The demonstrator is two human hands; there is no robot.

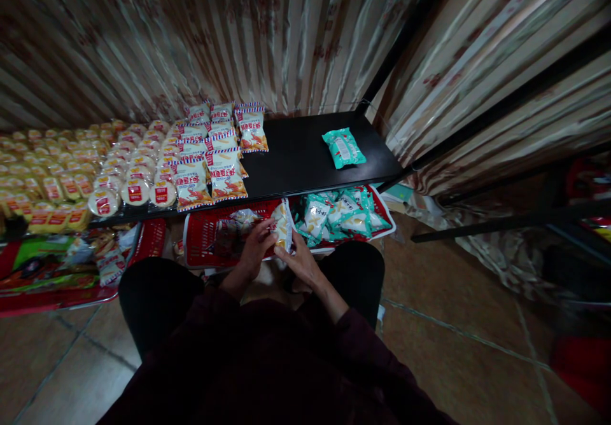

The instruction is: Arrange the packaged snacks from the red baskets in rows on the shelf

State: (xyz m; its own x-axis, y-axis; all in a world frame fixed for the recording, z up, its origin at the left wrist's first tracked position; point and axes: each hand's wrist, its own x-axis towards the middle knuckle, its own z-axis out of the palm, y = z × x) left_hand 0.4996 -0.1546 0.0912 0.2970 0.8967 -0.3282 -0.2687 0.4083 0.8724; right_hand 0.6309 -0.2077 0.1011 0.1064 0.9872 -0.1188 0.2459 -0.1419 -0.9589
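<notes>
Between my two hands is a white and orange snack packet (282, 222), held over the red baskets. My left hand (256, 247) grips its left side with bent fingers. On its right side, my right hand (301, 259) closes around the lower edge. Similar snack packets (226, 174) lie in overlapping rows on the black shelf (296, 158) in front of me. A single teal packet (344, 147) lies apart at the shelf's right. Below, a red basket (200, 240) contains several dim wrapped packets, and teal-and-white packets (334, 214) fill the basket area to the right.
Round wrapped cakes (136, 189) and small yellow cakes (52, 183) cover the shelf's left part. Another red basket (95, 294) with mixed packets stands at lower left. Black shelf posts (410, 37) and a patterned curtain (286, 37) rise behind. Floor tiles (443, 298) show at right.
</notes>
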